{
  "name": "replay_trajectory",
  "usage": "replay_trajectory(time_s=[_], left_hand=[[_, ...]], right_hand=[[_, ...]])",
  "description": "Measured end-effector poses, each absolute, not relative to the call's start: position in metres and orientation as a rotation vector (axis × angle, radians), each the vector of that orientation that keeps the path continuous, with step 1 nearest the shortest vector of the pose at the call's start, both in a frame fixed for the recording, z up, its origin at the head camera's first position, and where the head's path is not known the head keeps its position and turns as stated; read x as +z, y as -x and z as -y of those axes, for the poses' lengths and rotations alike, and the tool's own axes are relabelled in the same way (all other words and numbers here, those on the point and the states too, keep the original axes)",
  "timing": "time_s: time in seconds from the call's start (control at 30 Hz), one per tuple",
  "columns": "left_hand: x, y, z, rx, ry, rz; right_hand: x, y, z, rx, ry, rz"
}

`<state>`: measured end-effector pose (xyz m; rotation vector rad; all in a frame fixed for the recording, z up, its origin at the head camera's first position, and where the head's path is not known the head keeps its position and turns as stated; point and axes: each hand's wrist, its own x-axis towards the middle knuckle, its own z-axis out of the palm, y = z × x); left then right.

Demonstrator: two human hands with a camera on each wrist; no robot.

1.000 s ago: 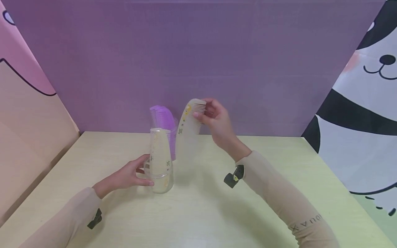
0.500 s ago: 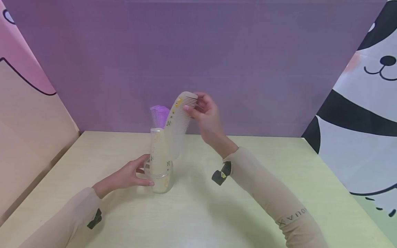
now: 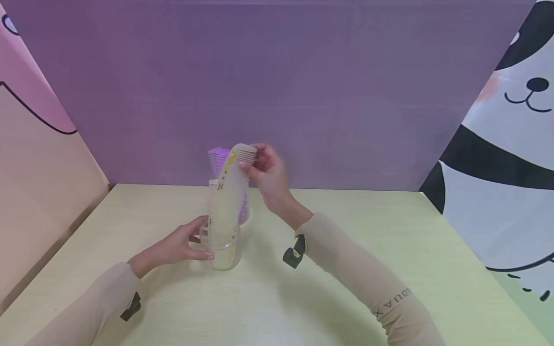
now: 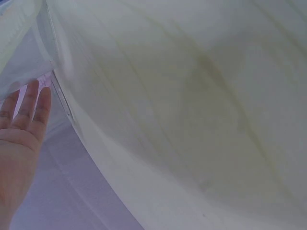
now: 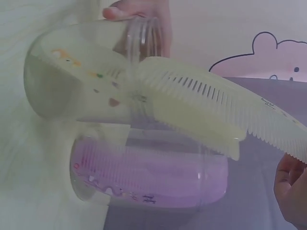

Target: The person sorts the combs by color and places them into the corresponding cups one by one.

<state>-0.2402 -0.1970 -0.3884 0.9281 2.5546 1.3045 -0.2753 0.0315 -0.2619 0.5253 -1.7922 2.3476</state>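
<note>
A clear cup (image 3: 225, 254) stands on the pale table (image 3: 277, 307) with a cream comb (image 3: 215, 211) upright in it. My left hand (image 3: 202, 240) grips this cup from the left, thumb in front. My right hand (image 3: 249, 162) pinches the toothed top of a second cream comb (image 3: 233, 192), which leans with its lower end inside the same cup. Right behind stands another clear cup (image 3: 244, 211) holding purple combs (image 3: 218, 161). In the right wrist view the held cream comb (image 5: 206, 108) crosses the front cup (image 5: 81, 86) above the purple-filled cup (image 5: 148, 179).
A purple backdrop (image 3: 277, 86) closes off the far table edge just behind the cups. A pink and tan panel (image 3: 34, 158) stands at the left and a panda-print panel (image 3: 502, 182) at the right. Bare tabletop lies in front and to both sides.
My right hand has carried the cream comb left and down. Its lower end, beside the cup a second ago, now sits inside it. The left hand has stayed on the cup.
</note>
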Motion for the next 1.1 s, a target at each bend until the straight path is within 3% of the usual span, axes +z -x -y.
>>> replay_trajectory(time_s=[1.1], left_hand=[[-0.387, 0.24, 0.197, 1.331, -0.949, -2.526]], right_hand=[[-0.312, 0.262, -0.016, 2.018, -0.702, 2.15]])
